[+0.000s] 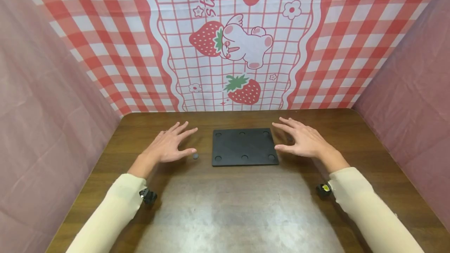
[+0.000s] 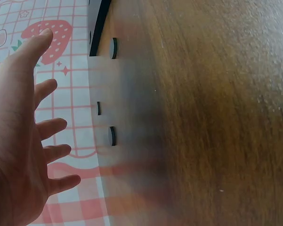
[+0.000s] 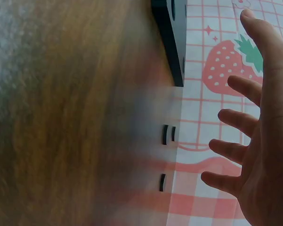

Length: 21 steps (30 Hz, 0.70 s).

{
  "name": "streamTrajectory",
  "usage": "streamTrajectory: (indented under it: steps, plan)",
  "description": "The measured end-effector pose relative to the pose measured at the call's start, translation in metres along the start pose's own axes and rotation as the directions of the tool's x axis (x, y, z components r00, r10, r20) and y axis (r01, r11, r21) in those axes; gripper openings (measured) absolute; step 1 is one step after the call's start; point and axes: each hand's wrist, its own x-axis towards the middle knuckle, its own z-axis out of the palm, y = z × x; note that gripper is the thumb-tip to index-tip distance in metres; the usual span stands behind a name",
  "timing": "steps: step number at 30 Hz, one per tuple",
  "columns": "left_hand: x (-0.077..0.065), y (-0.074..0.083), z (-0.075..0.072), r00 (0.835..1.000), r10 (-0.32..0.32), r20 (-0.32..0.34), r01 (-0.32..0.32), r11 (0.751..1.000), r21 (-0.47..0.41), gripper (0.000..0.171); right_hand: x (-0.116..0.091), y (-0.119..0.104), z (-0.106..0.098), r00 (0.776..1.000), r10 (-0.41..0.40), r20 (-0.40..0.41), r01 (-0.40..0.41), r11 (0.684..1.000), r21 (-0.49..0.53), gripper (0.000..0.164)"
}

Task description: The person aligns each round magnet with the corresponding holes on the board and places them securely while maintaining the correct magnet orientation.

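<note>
A flat black rectangular board (image 1: 245,146) with several shallow round recesses lies on the table between both hands. My left hand (image 1: 165,145) hovers left of it, fingers spread and holding nothing. Just by its thumb in the head view is a small dark disc (image 1: 195,156). The left wrist view shows that disc (image 2: 114,48) and two more. On the board's right side my right hand (image 1: 304,140) is held in the air, fingers apart, with nothing in it. Three thin dark discs, one of them a disc (image 3: 165,134) beside another, lie near it in the right wrist view; the head view mostly hides them.
The brown wooden table (image 1: 225,202) reaches back to a strawberry-print cloth (image 1: 281,50) hanging behind it. Pink curtains (image 1: 408,73) stand at both sides. A small dark camera (image 1: 149,196) is worn at each wrist.
</note>
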Motion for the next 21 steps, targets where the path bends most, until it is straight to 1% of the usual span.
streamTrajectory:
  steps: [6, 13, 21]
  plan:
    - [-0.002, 0.001, 0.001, 1.000, 0.003, 0.008, -0.003, 1.000, -0.015, 0.084, 0.002, -0.003, 0.006, 1.000, -0.022, 0.013, 0.022, 1.000, 0.003, 0.089]
    - [-0.003, 0.001, 0.005, 1.000, 0.001, 0.012, 0.000, 1.000, -0.020, 0.085, 0.002, -0.007, 0.008, 0.999, -0.027, 0.029, 0.027, 1.000, 0.006, 0.090]
    - [-0.006, -0.001, 0.007, 1.000, 0.005, 0.002, -0.005, 1.000, 0.001, 0.086, 0.005, -0.012, 0.011, 0.998, -0.032, 0.049, 0.031, 0.999, 0.010, 0.091]
